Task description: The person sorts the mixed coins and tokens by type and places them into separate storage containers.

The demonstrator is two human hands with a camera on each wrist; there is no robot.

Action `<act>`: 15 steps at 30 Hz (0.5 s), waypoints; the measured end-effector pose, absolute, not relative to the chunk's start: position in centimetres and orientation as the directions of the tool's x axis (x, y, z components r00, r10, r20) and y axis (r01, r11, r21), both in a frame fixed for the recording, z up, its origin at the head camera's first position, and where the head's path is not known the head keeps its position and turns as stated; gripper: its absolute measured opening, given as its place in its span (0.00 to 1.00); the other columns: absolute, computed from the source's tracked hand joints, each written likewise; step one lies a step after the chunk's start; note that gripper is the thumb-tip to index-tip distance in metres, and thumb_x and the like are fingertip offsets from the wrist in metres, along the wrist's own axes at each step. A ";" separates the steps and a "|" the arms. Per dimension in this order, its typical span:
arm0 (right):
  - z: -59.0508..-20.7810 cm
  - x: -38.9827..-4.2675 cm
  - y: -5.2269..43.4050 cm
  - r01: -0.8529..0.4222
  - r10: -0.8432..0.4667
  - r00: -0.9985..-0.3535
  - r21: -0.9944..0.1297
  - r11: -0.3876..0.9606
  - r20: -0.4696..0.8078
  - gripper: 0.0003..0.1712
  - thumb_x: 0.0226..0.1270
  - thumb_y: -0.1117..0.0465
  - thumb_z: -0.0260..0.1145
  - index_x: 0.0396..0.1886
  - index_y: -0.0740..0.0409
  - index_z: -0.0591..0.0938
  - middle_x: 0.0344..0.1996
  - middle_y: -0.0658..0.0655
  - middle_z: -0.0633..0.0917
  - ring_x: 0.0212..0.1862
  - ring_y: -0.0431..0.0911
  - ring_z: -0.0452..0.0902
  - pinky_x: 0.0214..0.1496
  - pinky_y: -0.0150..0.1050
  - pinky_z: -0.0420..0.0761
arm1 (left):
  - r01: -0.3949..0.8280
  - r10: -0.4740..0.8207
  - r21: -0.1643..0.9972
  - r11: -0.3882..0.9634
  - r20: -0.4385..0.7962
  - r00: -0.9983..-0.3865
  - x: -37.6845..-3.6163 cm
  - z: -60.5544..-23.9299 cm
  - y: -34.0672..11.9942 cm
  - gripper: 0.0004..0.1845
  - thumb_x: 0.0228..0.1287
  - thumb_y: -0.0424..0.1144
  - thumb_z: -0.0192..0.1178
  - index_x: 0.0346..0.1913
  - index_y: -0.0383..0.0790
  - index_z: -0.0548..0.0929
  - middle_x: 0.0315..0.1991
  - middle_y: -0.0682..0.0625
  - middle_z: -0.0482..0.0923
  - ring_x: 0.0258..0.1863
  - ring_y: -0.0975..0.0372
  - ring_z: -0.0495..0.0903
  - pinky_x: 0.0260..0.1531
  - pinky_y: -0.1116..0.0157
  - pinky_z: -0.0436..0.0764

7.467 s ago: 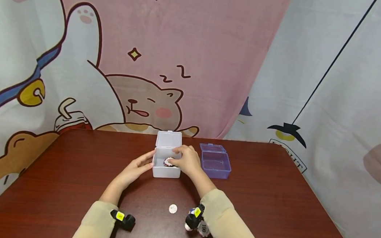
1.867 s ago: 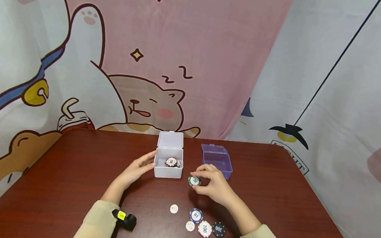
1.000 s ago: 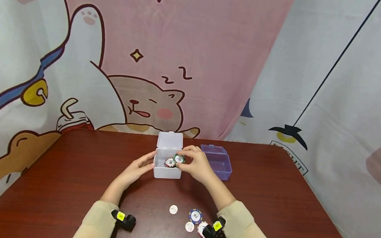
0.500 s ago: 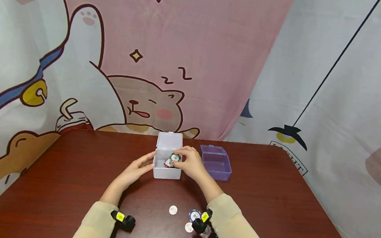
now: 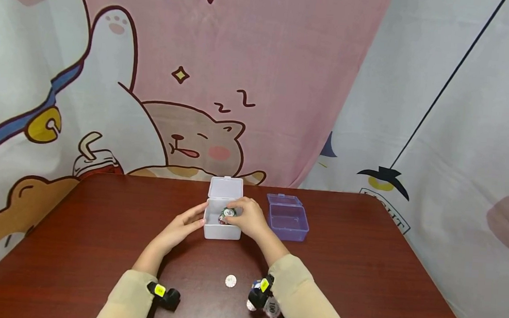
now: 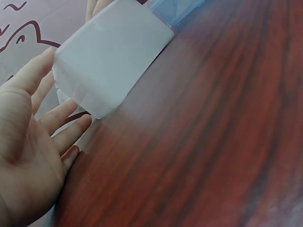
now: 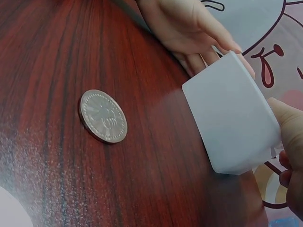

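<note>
Head view first: near the frame's centre a white box [image 5: 221, 227] stands on the dark red table [image 5: 78, 245] with its lid raised, and the right hand [image 5: 246, 220] reaches over its right rim, fingers curled round a green-edged chip [image 5: 229, 212] that sits at the fingertips just above the box's opening, with another chip partly hidden beneath it inside. The left hand [image 5: 180, 227] lies against the box's left wall, fingers straight and together, thumb up by the rim. To the right of the box, just beside the right hand, stands an open purple box [image 5: 287, 223]. Lower in the frame a small silver coin [image 5: 230, 280] lies alone on the wood, and further chips [image 5: 267, 306] show partly behind the right sleeve near the bottom edge. Left wrist view: the left hand [image 6: 33, 156] fills the lower left, fingers [image 6: 61, 116] straight and slightly spread, their tips touching the white box [image 6: 113, 52] in the upper left; the purple box [image 6: 175, 9] peeks in at the top edge. Right wrist view: the white box [image 7: 232, 113] stands right of centre, the left hand [image 7: 189, 28] pressed to its far side at the top, the right hand's fingers [image 7: 291, 132] at the right edge beside the box; the chip is hidden here. The coin [image 7: 102, 116] lies left of centre.
</note>
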State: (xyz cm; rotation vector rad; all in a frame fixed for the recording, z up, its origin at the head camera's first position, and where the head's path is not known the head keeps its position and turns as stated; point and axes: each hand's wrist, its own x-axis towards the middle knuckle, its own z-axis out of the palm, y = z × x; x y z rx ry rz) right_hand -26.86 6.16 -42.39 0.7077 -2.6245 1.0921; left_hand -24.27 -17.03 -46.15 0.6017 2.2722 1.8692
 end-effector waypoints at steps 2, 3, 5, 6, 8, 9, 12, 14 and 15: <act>-42.4 -26.9 6.1 -0.502 -0.345 -0.864 -0.611 0.612 0.366 0.18 0.47 0.62 0.78 0.41 0.59 0.88 0.40 0.54 0.85 0.47 0.49 0.77 0.51 0.45 0.73 | 0.218 0.386 0.964 0.152 0.145 -0.911 -24.3 -46.1 -17.1 0.29 0.71 0.35 0.53 0.73 0.39 0.60 0.70 0.38 0.60 0.66 0.44 0.62 0.62 0.46 0.60; -42.4 -26.9 6.1 -0.500 -0.342 -0.866 -0.614 0.611 0.365 0.18 0.47 0.62 0.78 0.41 0.59 0.88 0.40 0.55 0.85 0.47 0.50 0.77 0.51 0.45 0.74 | 0.217 0.386 0.964 0.151 0.145 -0.911 -24.3 -46.1 -17.1 0.29 0.71 0.35 0.53 0.73 0.39 0.60 0.70 0.38 0.60 0.66 0.44 0.62 0.62 0.46 0.60; -42.4 -26.8 6.1 -0.492 -0.337 -0.870 -0.617 0.614 0.359 0.18 0.47 0.61 0.78 0.41 0.59 0.88 0.41 0.55 0.85 0.48 0.50 0.77 0.52 0.45 0.73 | 0.219 0.390 0.965 0.146 0.147 -0.909 -24.3 -46.2 -17.1 0.29 0.72 0.34 0.53 0.73 0.38 0.60 0.70 0.38 0.59 0.66 0.44 0.62 0.62 0.46 0.60; -42.4 -26.8 6.1 -0.488 -0.334 -0.873 -0.620 0.614 0.355 0.19 0.47 0.61 0.77 0.42 0.60 0.88 0.42 0.55 0.85 0.48 0.50 0.77 0.53 0.45 0.73 | 0.219 0.392 0.965 0.144 0.148 -0.908 -24.3 -46.2 -17.1 0.29 0.72 0.34 0.53 0.73 0.38 0.60 0.70 0.38 0.59 0.66 0.44 0.62 0.62 0.46 0.60; -42.4 -26.8 6.1 -0.484 -0.333 -0.875 -0.621 0.617 0.352 0.19 0.48 0.61 0.77 0.42 0.60 0.87 0.43 0.55 0.85 0.49 0.51 0.77 0.53 0.45 0.73 | 0.221 0.391 0.965 0.140 0.151 -0.908 -24.4 -46.3 -17.1 0.29 0.72 0.34 0.53 0.73 0.38 0.60 0.70 0.38 0.59 0.66 0.44 0.62 0.62 0.46 0.59; -42.3 -26.7 6.1 -0.482 -0.332 -0.876 -0.622 0.617 0.350 0.20 0.48 0.60 0.77 0.43 0.60 0.87 0.43 0.56 0.85 0.49 0.51 0.77 0.54 0.45 0.73 | 0.222 0.391 0.965 0.141 0.152 -0.908 -24.4 -46.3 -17.1 0.29 0.71 0.34 0.53 0.73 0.39 0.60 0.70 0.38 0.59 0.66 0.44 0.62 0.62 0.46 0.59; -42.3 -26.6 6.2 -0.486 -0.336 -0.874 -0.624 0.611 0.352 0.20 0.49 0.59 0.77 0.44 0.61 0.87 0.44 0.57 0.84 0.50 0.51 0.77 0.55 0.45 0.73 | 0.226 0.390 0.963 0.144 0.154 -0.908 -24.4 -46.3 -17.1 0.29 0.71 0.35 0.53 0.73 0.39 0.60 0.70 0.38 0.60 0.66 0.44 0.62 0.62 0.45 0.59; -42.2 -26.6 6.4 -0.496 -0.341 -0.869 -0.626 0.602 0.359 0.21 0.50 0.59 0.77 0.44 0.61 0.87 0.44 0.57 0.84 0.50 0.51 0.77 0.54 0.45 0.73 | 0.224 0.389 0.964 0.146 0.152 -0.908 -24.3 -46.3 -17.0 0.29 0.71 0.36 0.54 0.73 0.39 0.60 0.70 0.38 0.60 0.66 0.44 0.63 0.62 0.46 0.60; -42.1 -26.5 6.5 -0.495 -0.341 -0.869 -0.632 0.596 0.359 0.21 0.50 0.58 0.77 0.45 0.61 0.87 0.44 0.57 0.84 0.50 0.51 0.77 0.54 0.44 0.74 | 0.222 0.390 0.964 0.146 0.150 -0.909 -24.3 -46.2 -17.0 0.29 0.71 0.36 0.54 0.73 0.39 0.60 0.70 0.38 0.60 0.66 0.44 0.63 0.62 0.46 0.60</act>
